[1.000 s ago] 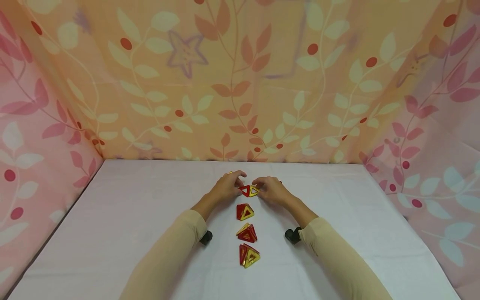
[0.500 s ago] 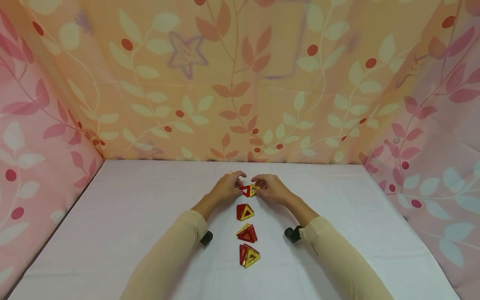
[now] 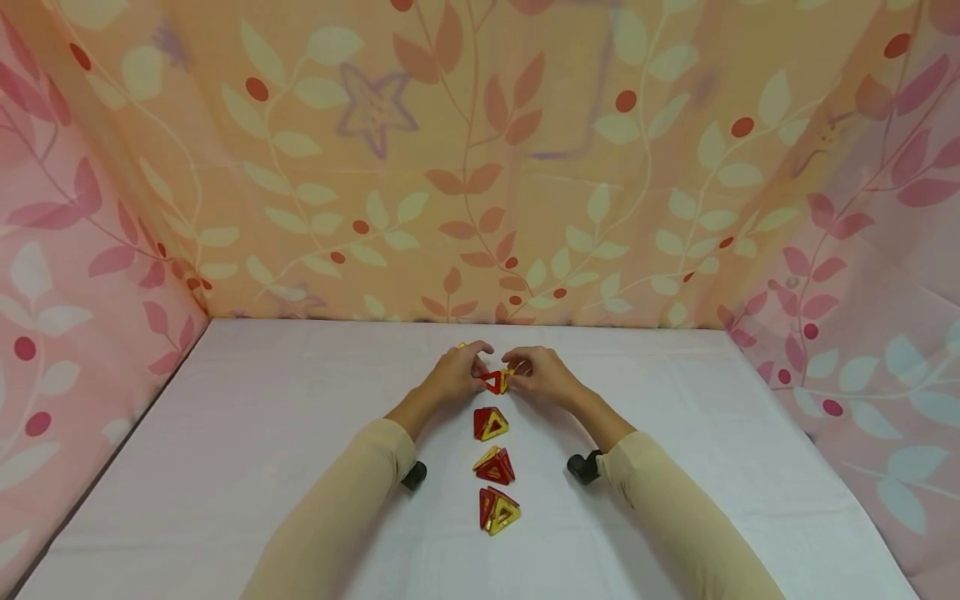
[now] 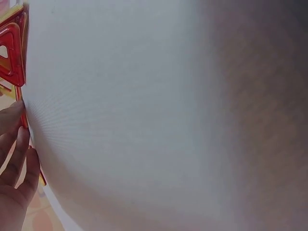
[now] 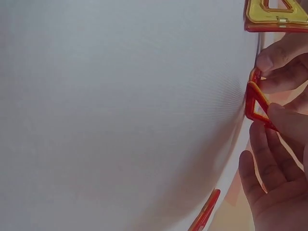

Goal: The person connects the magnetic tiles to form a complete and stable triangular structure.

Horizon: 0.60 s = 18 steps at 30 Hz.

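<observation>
Two triangular magnetic tiles meet edge to edge between the hands in the head view. My left hand [image 3: 454, 372] pinches the red tile [image 3: 491, 383] at its left corner, thumb and a finger at its edge. From the other side, my right hand [image 3: 545, 375] grips the yellow tile [image 3: 507, 381], which tilts up from the table against the red one. In the right wrist view, the right hand [image 5: 276, 185] has its thumb over the raised tile's corner, with other fingers below it. Part of the left hand [image 4: 14, 168] shows in the left wrist view.
Three small red-and-yellow pyramids stand in a row toward the body: a far one [image 3: 490, 424], a middle one [image 3: 496, 468] and a near one [image 3: 498, 512]. Another red tile [image 5: 206, 211] lies beyond the right hand. Behind the left hand a yellow piece [image 3: 462, 344] peeks out.
The right hand has tipped the yellow tile up from lying flat, its right corner rising while its edge stays against the red tile. The left hand has hardly moved.
</observation>
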Available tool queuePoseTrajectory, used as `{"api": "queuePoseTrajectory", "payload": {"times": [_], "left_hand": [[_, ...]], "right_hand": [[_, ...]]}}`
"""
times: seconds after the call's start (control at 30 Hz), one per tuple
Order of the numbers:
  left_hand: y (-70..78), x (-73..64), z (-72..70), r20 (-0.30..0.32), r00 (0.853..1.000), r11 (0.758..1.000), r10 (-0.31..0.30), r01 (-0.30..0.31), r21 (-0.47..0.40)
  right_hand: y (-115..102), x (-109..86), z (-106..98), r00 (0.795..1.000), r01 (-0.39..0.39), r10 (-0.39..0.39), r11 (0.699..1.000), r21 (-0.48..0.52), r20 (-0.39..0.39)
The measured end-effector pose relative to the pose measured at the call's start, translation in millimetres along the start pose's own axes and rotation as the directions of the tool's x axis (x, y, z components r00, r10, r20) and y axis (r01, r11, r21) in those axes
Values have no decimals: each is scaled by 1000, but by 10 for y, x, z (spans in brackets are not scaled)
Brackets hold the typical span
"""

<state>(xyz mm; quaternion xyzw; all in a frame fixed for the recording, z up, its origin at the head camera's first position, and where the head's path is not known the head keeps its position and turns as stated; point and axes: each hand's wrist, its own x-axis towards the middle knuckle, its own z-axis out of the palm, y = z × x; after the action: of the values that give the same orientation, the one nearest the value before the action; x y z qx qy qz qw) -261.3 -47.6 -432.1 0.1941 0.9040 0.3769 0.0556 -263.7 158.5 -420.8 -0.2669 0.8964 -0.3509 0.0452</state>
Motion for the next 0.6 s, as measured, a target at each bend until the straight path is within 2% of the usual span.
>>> {"api": "queuePoseTrajectory", "payload": {"times": [0.3, 0.6], "left_hand": [[-12, 8, 5, -1, 1000, 1000, 7, -7, -8], [-22, 2, -12, 7, 1000, 1000, 22, -22, -19]], "right_hand": [[1, 36, 75, 996, -87, 86, 992, 95, 15], [21, 39, 87, 997, -71, 68, 995, 75, 37]]}}
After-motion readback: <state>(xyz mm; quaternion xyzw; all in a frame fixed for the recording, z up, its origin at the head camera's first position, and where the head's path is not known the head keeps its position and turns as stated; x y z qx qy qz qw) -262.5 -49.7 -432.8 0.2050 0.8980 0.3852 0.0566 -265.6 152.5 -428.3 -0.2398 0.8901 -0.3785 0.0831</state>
